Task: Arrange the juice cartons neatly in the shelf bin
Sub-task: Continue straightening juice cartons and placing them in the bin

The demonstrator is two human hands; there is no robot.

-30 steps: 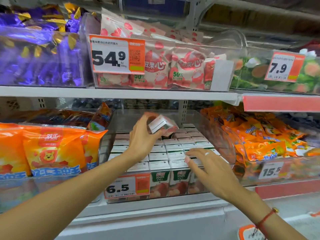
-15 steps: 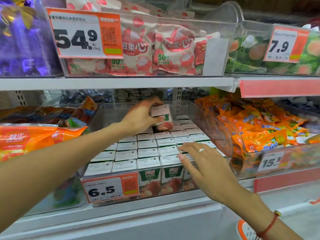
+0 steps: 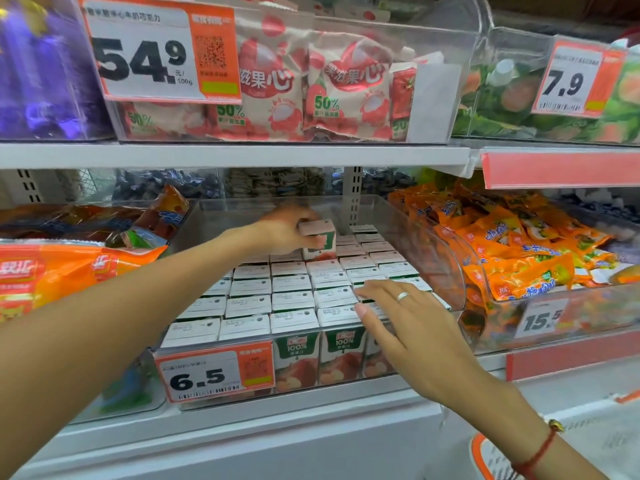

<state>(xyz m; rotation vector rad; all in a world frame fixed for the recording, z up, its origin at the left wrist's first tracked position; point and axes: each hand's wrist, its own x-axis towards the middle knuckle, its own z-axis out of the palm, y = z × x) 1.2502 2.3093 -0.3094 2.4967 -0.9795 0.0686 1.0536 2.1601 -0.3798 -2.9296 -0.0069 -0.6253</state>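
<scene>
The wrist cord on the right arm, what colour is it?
Red, seen in the head view.

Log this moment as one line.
left hand: grips juice carton over back rows | right hand: flat on front cartons | bin: nearly full

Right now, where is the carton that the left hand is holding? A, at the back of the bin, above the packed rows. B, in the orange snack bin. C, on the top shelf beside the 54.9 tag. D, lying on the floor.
A: the left hand grips the carton at the back of the bin, above the rows of cartons.
</scene>
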